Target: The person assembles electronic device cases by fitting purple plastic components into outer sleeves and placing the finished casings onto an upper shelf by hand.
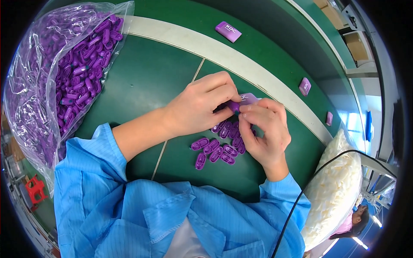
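Observation:
My left hand (205, 102) comes in from the left, its thumb and index finger pinched on a small purple plastic piece (233, 106). Against the same piece close the thumb and fingertips of my right hand (267, 129). Just beyond the fingertips shows a flat purple case (248, 99) with white lettering, partly covered by my fingers; whether it is held or lying there I cannot tell. Below my hands, several purple oval parts (211, 146), hollow with a raised middle, lie loosely on the green work surface (183, 157). Some are hidden under my right hand.
A big clear bag (47, 73) full of purple oval parts (81, 71) stands at the left. Beyond a pale rail (172, 34), purple cases (228, 32) sit spaced along a green strip. At right lie a bag of cream-coloured pieces (337, 185) and a black cable (297, 200); another person (353, 219) is behind.

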Action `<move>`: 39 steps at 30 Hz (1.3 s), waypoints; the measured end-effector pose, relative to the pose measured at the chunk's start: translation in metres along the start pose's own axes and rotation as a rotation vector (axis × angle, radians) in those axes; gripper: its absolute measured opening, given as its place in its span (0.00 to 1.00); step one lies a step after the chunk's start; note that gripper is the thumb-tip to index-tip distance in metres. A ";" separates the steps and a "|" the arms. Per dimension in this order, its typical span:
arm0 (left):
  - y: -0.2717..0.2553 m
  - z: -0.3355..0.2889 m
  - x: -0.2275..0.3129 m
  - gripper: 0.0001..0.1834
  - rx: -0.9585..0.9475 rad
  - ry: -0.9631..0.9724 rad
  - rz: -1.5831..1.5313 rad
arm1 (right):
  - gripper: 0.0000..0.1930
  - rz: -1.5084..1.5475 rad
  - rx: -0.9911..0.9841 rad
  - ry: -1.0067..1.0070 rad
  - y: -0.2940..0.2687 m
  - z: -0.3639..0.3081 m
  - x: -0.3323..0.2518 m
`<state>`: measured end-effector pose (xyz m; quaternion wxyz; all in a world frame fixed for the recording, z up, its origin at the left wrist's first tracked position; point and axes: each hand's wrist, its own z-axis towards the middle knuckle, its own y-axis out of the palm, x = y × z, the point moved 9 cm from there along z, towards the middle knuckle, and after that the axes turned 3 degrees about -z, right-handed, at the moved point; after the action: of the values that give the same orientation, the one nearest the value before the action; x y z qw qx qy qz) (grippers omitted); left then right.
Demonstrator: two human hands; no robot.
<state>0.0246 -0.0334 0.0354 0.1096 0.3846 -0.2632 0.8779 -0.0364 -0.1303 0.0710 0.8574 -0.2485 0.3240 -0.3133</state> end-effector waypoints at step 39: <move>0.013 -0.017 -0.053 0.14 -0.027 -0.667 -0.618 | 0.12 0.694 -0.039 0.948 0.025 -0.038 0.069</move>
<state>0.0444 -0.0344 -0.0180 0.2806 0.7054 -0.1683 0.6288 -0.0131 -0.1701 0.0029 0.6668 0.0236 0.7400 -0.0855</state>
